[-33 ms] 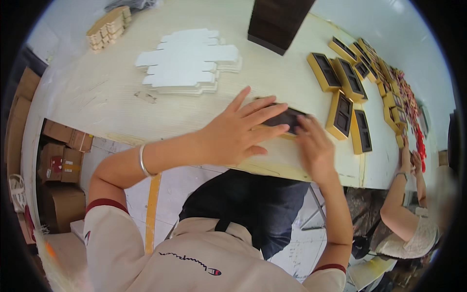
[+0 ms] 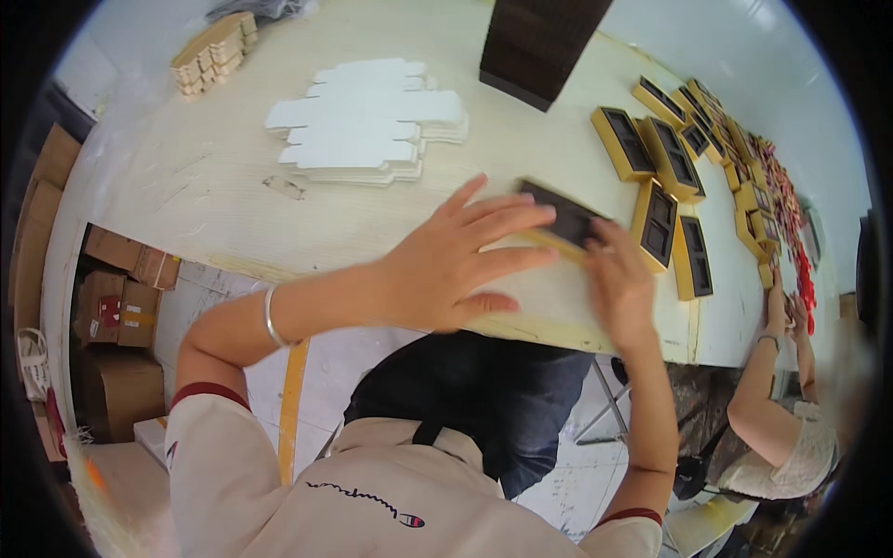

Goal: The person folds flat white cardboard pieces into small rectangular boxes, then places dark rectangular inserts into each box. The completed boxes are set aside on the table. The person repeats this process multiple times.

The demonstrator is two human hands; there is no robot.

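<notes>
On desk, exposing more of gold box than before; with left grip spread wide; unsure of hold in right grip; likely mid-adjustment.

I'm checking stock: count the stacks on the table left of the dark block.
2: the white stack, and the tan stack beyond it to the left.

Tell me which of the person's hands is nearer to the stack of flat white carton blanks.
Left. In view, the left hand is below and right of the white carton blanks, not touching them; the right hand is farther right, at the right end of a black-and-gold box.
</notes>
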